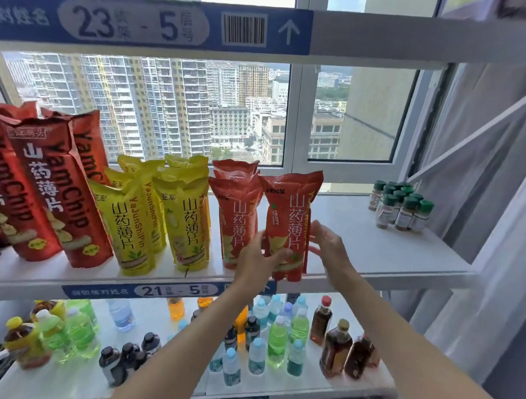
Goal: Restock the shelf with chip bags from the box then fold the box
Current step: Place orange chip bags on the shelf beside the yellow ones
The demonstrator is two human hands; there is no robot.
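Observation:
A red-orange chip bag (292,213) stands upright at the front of the white shelf (392,252). My left hand (259,258) grips its lower left side. My right hand (329,250) sits at its right edge with fingers spread, touching it. Two more red-orange bags (235,216) stand just to its left, then several yellow bags (161,214), then big dark red YamChip bags (47,190) at the far left. The box is out of view.
Green-capped spice jars (401,206) stand at the shelf's back right, with bare shelf between them and the chip bags. The shelf below holds many drink bottles (276,340) and sauce bottles (335,347). A window is behind, a curtain (490,184) at right.

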